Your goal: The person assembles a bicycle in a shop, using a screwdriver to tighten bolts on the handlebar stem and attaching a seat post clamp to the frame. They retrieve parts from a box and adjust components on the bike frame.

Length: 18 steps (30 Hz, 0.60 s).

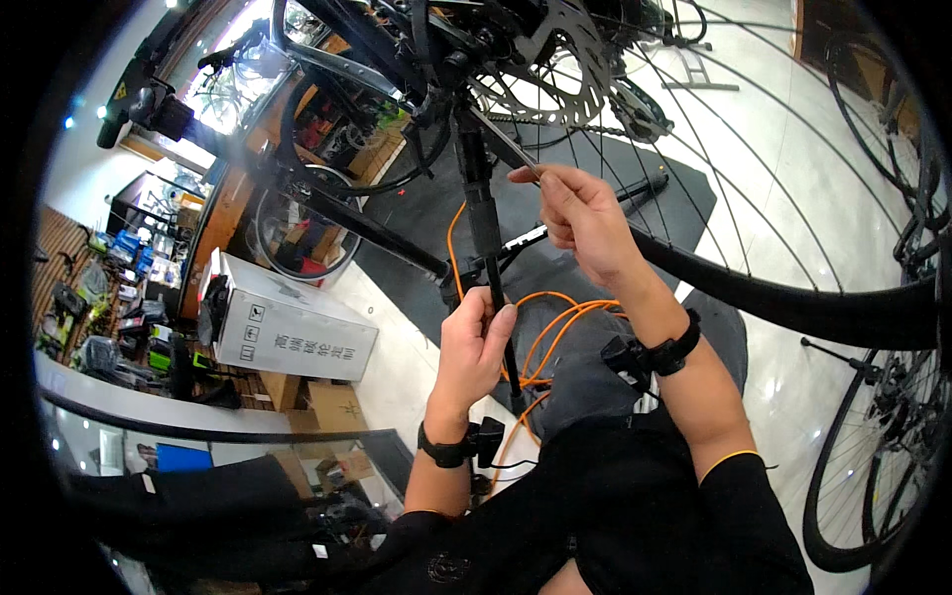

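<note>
A bicycle is raised in front of me, its disc brake rotor [560, 64] and spoked wheel at the top. My right hand [585, 220] is closed in a pinch just below the rotor, beside the spokes. Between its fingertips is the end of a thin metal rod [524, 156], whose kind I cannot make out. Lower and to the left, my left hand [474, 342] is closed, its thumb crossing in front of the black stand pole [483, 223]. Whatever its curled fingers hold is hidden.
An orange hose [570, 317] lies coiled by my legs. A dark mat [397, 263] spreads beneath the stand. Left of it are a white carton [293, 317] and a glass-topped counter [342, 476]. Another bicycle wheel [833, 476] stands at the right.
</note>
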{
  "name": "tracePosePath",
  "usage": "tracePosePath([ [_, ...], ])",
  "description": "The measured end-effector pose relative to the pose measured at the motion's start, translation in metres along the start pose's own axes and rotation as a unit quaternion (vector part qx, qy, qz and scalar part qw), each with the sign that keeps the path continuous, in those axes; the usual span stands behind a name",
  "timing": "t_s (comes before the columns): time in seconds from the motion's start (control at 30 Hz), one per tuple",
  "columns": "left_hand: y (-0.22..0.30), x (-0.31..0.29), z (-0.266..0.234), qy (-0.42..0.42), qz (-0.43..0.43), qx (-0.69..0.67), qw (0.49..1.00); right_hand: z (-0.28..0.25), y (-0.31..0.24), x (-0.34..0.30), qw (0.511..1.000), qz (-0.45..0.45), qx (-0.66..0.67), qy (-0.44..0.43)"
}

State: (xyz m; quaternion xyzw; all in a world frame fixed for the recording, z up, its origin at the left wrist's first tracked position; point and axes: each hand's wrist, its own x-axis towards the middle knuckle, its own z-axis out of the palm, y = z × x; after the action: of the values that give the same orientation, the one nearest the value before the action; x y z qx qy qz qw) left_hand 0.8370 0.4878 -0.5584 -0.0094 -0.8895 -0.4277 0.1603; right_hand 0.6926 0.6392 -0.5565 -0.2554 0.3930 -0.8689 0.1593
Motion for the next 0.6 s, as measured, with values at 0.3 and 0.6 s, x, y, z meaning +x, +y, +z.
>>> tracePosePath([
  [0.3, -0.009, -0.005, 0.003, 0.014, -0.015, -0.052, 0.998, -0.005, 0.022, -0.003, 0.999, -0.035, 0.013, 0.017],
  [0.6, -0.009, -0.008, 0.006, 0.029, 0.007, -0.023, 0.999, -0.002, 0.027, -0.002, 0.993, -0.097, -0.015, 0.061],
])
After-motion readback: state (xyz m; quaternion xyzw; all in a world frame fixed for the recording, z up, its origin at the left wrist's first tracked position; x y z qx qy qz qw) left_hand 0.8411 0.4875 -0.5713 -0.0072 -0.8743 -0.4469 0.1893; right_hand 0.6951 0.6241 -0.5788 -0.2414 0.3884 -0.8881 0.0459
